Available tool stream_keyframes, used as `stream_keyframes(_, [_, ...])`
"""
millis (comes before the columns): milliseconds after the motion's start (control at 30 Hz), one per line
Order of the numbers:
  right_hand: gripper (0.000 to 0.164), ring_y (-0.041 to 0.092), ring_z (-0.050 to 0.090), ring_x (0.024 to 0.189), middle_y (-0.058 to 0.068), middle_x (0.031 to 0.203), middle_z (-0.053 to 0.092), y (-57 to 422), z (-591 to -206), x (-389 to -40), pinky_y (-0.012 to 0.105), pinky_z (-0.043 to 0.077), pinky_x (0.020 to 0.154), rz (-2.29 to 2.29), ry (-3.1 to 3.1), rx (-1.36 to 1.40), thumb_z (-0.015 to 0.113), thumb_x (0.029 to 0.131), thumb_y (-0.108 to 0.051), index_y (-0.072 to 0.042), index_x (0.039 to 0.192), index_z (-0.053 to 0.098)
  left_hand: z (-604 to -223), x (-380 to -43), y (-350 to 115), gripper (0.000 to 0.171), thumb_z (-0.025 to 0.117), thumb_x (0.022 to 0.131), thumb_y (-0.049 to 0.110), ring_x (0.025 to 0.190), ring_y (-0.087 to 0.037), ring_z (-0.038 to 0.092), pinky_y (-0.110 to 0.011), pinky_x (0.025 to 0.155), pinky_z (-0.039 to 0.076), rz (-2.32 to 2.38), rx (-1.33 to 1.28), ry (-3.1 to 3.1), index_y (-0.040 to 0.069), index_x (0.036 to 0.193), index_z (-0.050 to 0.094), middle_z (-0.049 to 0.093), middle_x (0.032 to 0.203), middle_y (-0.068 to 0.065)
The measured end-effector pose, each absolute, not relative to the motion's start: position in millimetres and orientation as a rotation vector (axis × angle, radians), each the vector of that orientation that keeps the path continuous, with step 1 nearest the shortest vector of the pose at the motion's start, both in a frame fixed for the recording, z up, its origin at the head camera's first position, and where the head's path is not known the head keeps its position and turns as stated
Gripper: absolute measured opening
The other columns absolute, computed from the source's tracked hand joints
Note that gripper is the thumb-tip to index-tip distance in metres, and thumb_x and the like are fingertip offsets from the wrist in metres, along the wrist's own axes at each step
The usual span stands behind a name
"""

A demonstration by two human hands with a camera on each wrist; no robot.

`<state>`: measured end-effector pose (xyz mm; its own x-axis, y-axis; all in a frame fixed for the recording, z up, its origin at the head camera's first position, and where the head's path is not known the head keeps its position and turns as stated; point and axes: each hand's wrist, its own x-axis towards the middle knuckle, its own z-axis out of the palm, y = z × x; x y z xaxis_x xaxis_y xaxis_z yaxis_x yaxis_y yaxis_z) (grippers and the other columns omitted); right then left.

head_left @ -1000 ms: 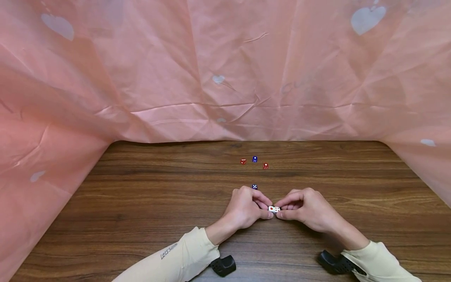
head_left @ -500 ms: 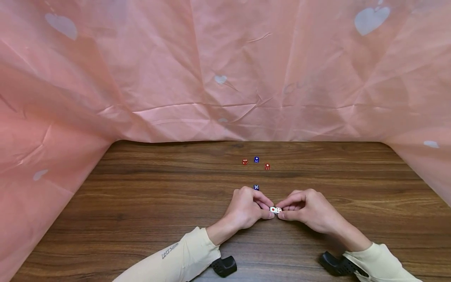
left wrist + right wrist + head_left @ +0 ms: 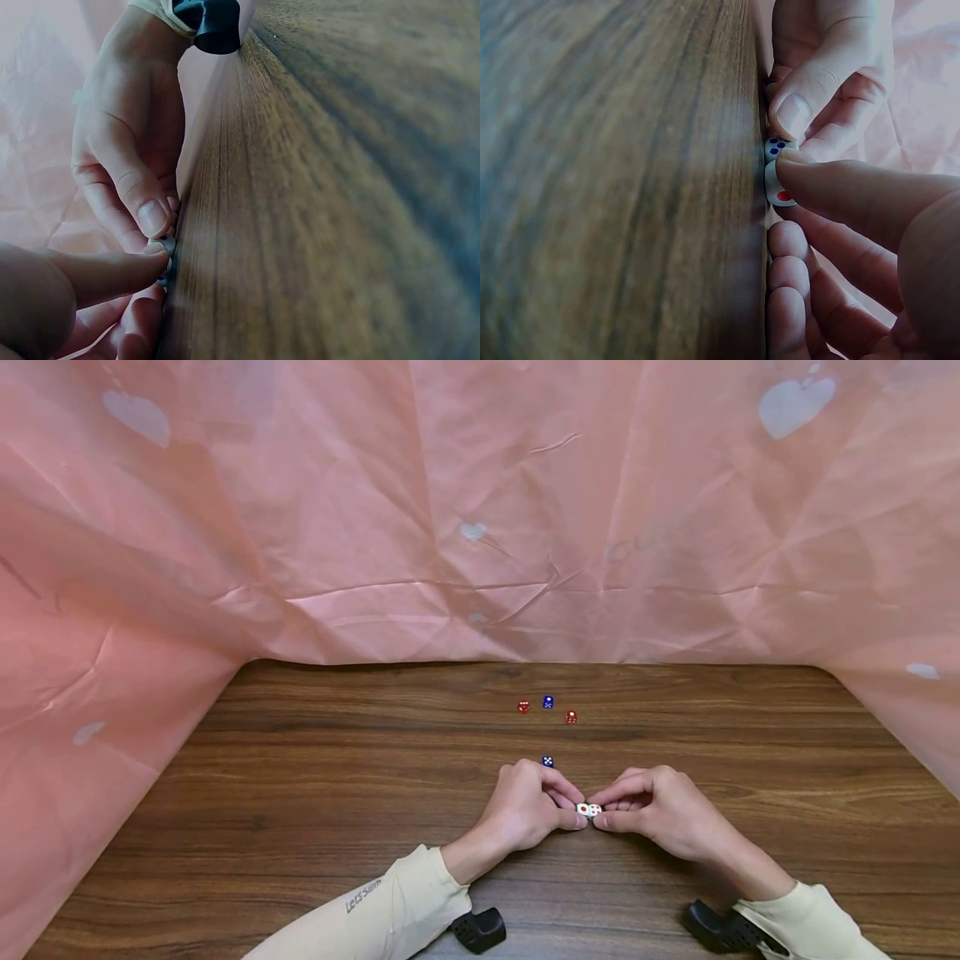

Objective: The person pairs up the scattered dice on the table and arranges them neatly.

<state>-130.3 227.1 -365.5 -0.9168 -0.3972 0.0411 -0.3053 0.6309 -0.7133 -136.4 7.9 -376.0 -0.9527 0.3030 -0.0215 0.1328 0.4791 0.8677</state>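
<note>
Two white dice sit side by side on the wooden table, between the two hands. My left hand point(image 3: 522, 807) pinches the left die point(image 3: 582, 809), which has a large red pip on top, between thumb and fingers. Opposite it, my right hand point(image 3: 666, 814) pinches the right die point(image 3: 596, 811), whose top has several red pips. In the right wrist view the left die point(image 3: 778, 148) has blue pips on its near side, and the right die point(image 3: 775, 187) carries a red one. Thumbs and fingertips partly hide both dice.
Farther back on the table point(image 3: 337, 735) lie a red die point(image 3: 523, 707), a blue die point(image 3: 548, 702) and another red die point(image 3: 572, 717). Just beyond my left hand is a dark blue die point(image 3: 547, 762). A pink curtain point(image 3: 480, 560) with pale hearts surrounds the table's back and sides.
The whole head view has shifted slightly, so everything appears a little farther right and lower. Both hands keep their pinch on the white dice, with no clear movement across the table.
</note>
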Motion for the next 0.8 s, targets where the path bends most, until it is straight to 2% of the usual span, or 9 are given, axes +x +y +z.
stream_keyframes(200, [0.023, -0.005, 0.062, 0.077, -0.007, 0.095, 0.078, 227, -367, -132, 0.020, 0.052, 0.067, -1.189, 2.694, -0.584, 0.090, 0.085, -0.027, -0.017, 0.105, 0.085, -376, -137, 7, 0.016, 0.096, 0.075, 0.013, 0.057, 0.008, 0.063, -0.016, 0.057, 0.049, 1.482, 0.395, 2.551, 0.016, 0.086, 0.085, 0.078, 0.070, 0.008])
stream_keyframes(467, [0.026, 0.001, 0.070, 0.078, -0.003, 0.090, 0.080, 233, -364, -132, 0.022, 0.056, 0.070, -1.280, 2.604, -0.478, 0.086, 0.089, -0.027, -0.014, 0.111, 0.083, -378, -137, 9, 0.016, 0.095, 0.076, 0.012, 0.059, 0.008, 0.064, -0.016, 0.059, 0.051, 1.496, 0.402, 2.524, 0.014, 0.087, 0.084, 0.078, 0.071, 0.008])
stream_keyframes(667, [0.028, 0.001, 0.072, 0.082, 0.001, 0.096, 0.082, 236, -361, -137, 0.021, 0.056, 0.073, -1.302, 2.595, -0.427, 0.083, 0.092, -0.023, -0.009, 0.115, 0.081, -377, -137, 10, 0.016, 0.095, 0.076, 0.011, 0.058, 0.007, 0.063, -0.017, 0.058, 0.050, 1.508, 0.391, 2.515, 0.014, 0.086, 0.084, 0.077, 0.070, 0.008])
stream_keyframes(800, [0.026, 0.001, 0.072, 0.084, 0.000, 0.096, 0.083, 235, -355, -143, 0.020, 0.055, 0.075, -1.282, 2.644, -0.406, 0.083, 0.092, -0.025, -0.011, 0.114, 0.082, -377, -137, 10, 0.016, 0.096, 0.075, 0.011, 0.058, 0.006, 0.063, -0.017, 0.057, 0.050, 1.511, 0.385, 2.511, 0.014, 0.085, 0.084, 0.077, 0.070, 0.008])
